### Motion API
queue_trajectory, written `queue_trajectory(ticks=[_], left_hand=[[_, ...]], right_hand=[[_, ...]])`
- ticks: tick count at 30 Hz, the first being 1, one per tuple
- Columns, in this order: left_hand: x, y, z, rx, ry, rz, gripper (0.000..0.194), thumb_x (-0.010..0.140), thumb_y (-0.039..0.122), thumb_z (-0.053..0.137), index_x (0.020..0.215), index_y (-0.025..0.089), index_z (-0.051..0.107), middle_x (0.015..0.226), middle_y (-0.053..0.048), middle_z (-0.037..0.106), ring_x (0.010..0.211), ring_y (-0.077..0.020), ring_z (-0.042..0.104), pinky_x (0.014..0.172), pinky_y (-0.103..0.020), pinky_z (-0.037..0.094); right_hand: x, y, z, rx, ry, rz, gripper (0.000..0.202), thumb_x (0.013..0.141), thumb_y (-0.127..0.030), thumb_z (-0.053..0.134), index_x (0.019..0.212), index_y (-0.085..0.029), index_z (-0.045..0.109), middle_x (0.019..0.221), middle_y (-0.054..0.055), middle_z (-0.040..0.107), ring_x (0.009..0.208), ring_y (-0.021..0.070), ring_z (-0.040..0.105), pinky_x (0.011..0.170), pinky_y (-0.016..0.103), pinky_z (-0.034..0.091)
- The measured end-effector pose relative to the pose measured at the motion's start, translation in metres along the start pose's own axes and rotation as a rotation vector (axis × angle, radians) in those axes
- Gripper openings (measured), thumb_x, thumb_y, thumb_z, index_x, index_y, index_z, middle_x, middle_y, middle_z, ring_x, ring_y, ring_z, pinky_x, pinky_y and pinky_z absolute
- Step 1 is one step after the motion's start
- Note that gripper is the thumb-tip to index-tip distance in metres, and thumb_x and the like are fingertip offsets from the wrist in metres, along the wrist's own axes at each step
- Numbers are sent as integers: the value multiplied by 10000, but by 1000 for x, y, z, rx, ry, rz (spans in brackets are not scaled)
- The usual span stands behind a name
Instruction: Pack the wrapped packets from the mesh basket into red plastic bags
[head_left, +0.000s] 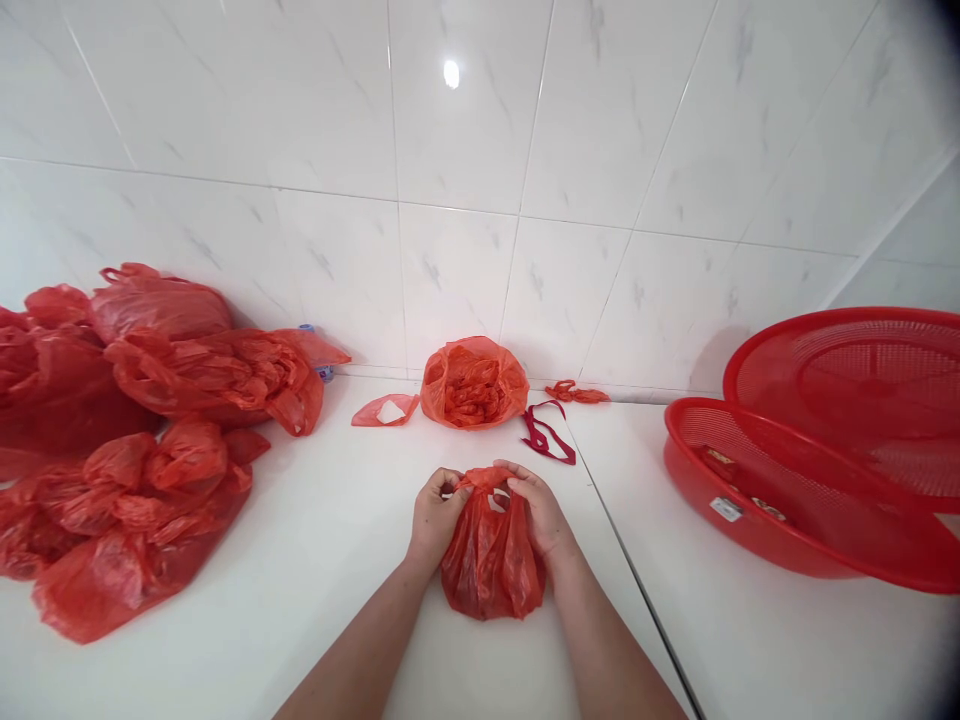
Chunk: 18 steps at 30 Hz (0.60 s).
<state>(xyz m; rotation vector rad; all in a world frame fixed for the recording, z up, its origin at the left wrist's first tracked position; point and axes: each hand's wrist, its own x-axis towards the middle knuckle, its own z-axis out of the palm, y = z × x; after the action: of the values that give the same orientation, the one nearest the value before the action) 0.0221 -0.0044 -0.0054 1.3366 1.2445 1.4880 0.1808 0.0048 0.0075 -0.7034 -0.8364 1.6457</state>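
Observation:
A red plastic bag (pixel 493 560) rests on the white table in front of me, its top gathered. My left hand (pixel 437 515) pinches the gathered top on the left side, thumb and fingers closed on the plastic. On the right side my right hand (pixel 538 505) grips the same top edge. Between the hands a small gap in the plastic shows white behind it. What is inside the bag cannot be made out. Just beyond stands an open red bag (pixel 435 385) with crumpled red plastic (pixel 476 392) in it.
Several filled red bags (pixel 187 385) are heaped at the left. Near the wall lie a red plastic scrap (pixel 367 412), a dark red strip (pixel 551 440) and an orange-red knotted piece (pixel 576 393). Red plastic baskets (pixel 697 475) stand at the right. A seam (pixel 637 560) crosses the tabletop.

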Motion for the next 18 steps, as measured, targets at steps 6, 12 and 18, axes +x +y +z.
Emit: queue_trajectory(ticks=[6, 12, 18], left_hand=[[10, 4, -27, 66, 313, 101, 156, 734, 323, 602, 693, 204, 508, 888, -11, 623, 822, -161, 580, 730, -278, 436], [20, -2, -51, 75, 480, 36, 216, 743, 401, 614, 731, 201, 532, 771, 10, 584, 742, -152, 553, 678, -276, 434], [19, -9, -42, 32, 408, 22, 247, 795, 388, 537, 960, 205, 552, 929, -33, 602, 837, -176, 580, 691, -304, 484]], right_hand=[[12, -10, -30, 247, 239, -186, 201, 657, -212, 725, 841, -210, 642, 735, -27, 620, 667, 91, 581, 694, 234, 516], [19, -14, -54, 122, 378, -243, 220, 601, -214, 735, 798, -203, 637, 676, -36, 587, 620, 90, 560, 634, 230, 515], [15, -9, -46, -229, 456, -277, 273, 701, -362, 685, 918, -200, 648, 766, -19, 626, 644, 117, 571, 601, 235, 484]])
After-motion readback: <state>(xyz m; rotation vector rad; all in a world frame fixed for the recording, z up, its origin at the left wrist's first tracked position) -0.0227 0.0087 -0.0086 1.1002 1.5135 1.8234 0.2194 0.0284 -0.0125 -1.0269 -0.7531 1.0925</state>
